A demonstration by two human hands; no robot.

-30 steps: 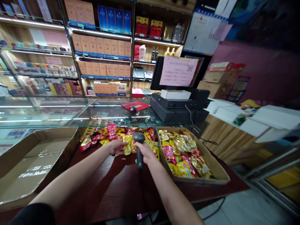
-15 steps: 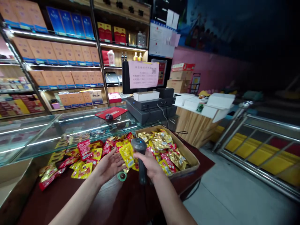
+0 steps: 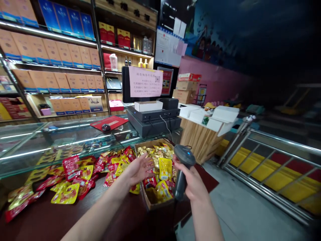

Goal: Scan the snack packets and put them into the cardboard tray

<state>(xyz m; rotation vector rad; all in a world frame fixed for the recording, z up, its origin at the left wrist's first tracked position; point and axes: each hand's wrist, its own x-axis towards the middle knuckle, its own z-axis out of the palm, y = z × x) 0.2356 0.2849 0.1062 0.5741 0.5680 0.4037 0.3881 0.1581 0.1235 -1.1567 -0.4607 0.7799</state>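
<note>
Whereas half a second ago the yellow packet (image 3: pixel 165 169) was outside the carton (image 3: pixel 160 205), it now shows within its rim; my left hand (image 3: pixel 140 170), nearby, has spread fingers, my right hand (image 3: pixel 191 180) grips the scanner (image 3: pixel 184 155).

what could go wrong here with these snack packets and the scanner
Loose snack packets lie right beside the cardboard box of packets, so the two lots could get mixed. The barcode scanner, in the right hand, is close to the box and might bump it.
</note>
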